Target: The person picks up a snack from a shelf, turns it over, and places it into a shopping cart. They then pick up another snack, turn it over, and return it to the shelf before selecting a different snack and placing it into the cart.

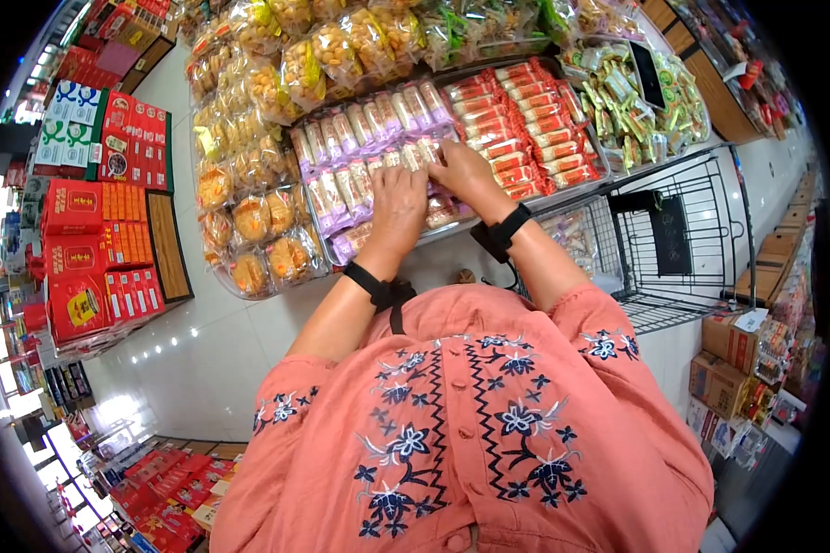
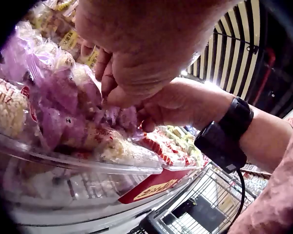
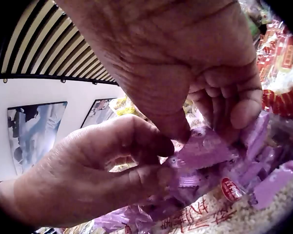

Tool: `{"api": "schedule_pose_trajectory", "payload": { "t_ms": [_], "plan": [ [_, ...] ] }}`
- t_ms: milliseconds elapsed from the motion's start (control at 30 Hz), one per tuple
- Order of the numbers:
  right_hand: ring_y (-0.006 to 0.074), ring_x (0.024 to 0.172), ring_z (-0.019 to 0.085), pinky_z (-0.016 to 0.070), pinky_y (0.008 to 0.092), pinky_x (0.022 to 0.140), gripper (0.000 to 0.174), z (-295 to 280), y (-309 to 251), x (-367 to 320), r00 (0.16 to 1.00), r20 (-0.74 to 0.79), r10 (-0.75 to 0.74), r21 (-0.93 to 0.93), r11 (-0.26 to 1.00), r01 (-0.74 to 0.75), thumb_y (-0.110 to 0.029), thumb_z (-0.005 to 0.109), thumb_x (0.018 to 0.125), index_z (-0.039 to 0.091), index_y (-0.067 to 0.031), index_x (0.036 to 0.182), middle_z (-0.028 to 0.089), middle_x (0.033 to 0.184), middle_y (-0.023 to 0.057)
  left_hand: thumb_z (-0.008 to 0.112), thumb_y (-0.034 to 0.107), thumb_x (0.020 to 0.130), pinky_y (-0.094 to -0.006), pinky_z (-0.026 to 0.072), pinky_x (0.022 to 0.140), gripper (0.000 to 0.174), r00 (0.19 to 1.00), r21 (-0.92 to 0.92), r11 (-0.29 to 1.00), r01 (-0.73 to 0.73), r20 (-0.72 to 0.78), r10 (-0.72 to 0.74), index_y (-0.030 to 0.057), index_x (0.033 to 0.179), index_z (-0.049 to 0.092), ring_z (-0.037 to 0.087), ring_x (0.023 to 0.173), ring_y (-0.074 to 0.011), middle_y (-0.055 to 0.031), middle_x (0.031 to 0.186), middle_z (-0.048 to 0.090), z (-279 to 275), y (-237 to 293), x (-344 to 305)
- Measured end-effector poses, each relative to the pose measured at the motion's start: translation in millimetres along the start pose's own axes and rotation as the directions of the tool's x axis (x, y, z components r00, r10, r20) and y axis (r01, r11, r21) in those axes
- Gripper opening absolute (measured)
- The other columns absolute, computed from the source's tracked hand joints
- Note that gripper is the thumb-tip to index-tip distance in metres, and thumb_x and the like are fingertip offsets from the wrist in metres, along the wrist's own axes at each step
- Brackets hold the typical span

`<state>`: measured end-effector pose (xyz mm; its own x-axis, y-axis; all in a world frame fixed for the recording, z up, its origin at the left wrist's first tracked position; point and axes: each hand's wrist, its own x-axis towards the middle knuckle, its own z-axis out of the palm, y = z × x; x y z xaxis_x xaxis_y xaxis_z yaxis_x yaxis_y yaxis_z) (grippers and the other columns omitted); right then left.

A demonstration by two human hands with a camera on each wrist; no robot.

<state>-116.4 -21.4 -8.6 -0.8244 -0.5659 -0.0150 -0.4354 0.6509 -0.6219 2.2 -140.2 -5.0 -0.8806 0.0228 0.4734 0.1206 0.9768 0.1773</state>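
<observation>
Rows of puffed rice bars [image 1: 355, 184] in clear and purple wrappers fill a tray in the middle of the display. Both hands work close together over its front rows. My left hand [image 1: 399, 207] reaches down among the packets, its thumb and forefinger [image 3: 136, 180] pinching at a purple wrapper end. Beside it, my right hand [image 1: 470, 175] bends its fingers and thumb around a purple wrapper [image 3: 202, 151]. White grains and red lettering show on a packet [image 3: 210, 214] below the hands. In the left wrist view, the left palm hides part of the packets it touches.
Red-wrapped snacks [image 1: 526, 124] lie right of the tray, with green-and-gold packets [image 1: 622, 101] beyond. Bagged round pastries [image 1: 254, 217] line the left side. A black wire shopping cart [image 1: 682, 240] stands close at right. Red gift boxes [image 1: 83, 258] are stacked at left.
</observation>
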Motion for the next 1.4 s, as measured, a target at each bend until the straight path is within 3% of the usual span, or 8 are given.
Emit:
{"api": "schedule_pose_trajectory", "payload": {
  "t_ms": [500, 800, 1000, 1400],
  "plan": [
    [0.0457, 0.084, 0.068, 0.0539, 0.0533, 0.075, 0.034, 5.7, -2.2, -1.6, 0.997, -0.037, -0.061, 0.036, 0.997, 0.062, -0.028, 0.068, 0.086, 0.064, 0.0051, 0.095, 0.069, 0.088, 0.0287, 0.067, -0.004, 0.069, -0.0478, 0.0432, 0.093, 0.035, 0.997, -0.073, 0.997, -0.019, -0.073, 0.013, 0.0043, 0.102, 0.062, 0.056, 0.095, -0.0325, -0.0119, 0.088, 0.057, -12.1, 1.2, -4.4],
    [0.0454, 0.091, 0.066, 0.0537, 0.0531, 0.080, 0.027, 13.5, 4.3, 0.6, 0.996, -0.012, -0.094, -0.036, 0.995, 0.094, -0.020, 0.057, 0.091, 0.065, 0.0029, 0.102, 0.067, 0.099, 0.0282, 0.068, -0.001, 0.073, -0.0479, 0.0426, 0.095, 0.032, 0.998, -0.046, 0.999, 0.002, -0.066, -0.005, 0.0055, 0.103, 0.063, 0.057, 0.097, -0.0314, -0.0107, 0.090, 0.059, -4.5, 0.0, -9.2],
    [0.0428, 0.093, 0.067, 0.0550, 0.0508, 0.081, 0.035, 18.2, 2.1, -3.2, 0.980, -0.115, -0.163, -0.006, 0.987, 0.164, -0.018, 0.059, 0.091, 0.063, -0.0001, 0.120, 0.069, 0.101, 0.0254, 0.069, 0.000, 0.072, -0.0481, 0.0421, 0.096, 0.035, 0.999, -0.059, 0.998, 0.016, -0.048, -0.019, 0.0055, 0.106, 0.063, 0.057, 0.097, -0.0316, -0.0108, 0.092, 0.059, -4.4, 0.5, -10.3],
    [0.0437, 0.090, 0.066, 0.0539, 0.0525, 0.078, 0.031, 14.6, 1.9, -6.3, 0.978, -0.124, -0.170, -0.011, 0.985, 0.170, -0.019, 0.063, 0.090, 0.061, -0.0026, 0.117, 0.067, 0.097, 0.0248, 0.073, 0.002, 0.077, -0.0481, 0.0427, 0.093, 0.033, 0.999, -0.113, 0.993, 0.044, -0.023, -0.046, 0.0052, 0.108, 0.063, 0.056, 0.098, -0.0327, -0.0124, 0.094, 0.059, -10.8, 4.3, -8.4]
  ]
}}
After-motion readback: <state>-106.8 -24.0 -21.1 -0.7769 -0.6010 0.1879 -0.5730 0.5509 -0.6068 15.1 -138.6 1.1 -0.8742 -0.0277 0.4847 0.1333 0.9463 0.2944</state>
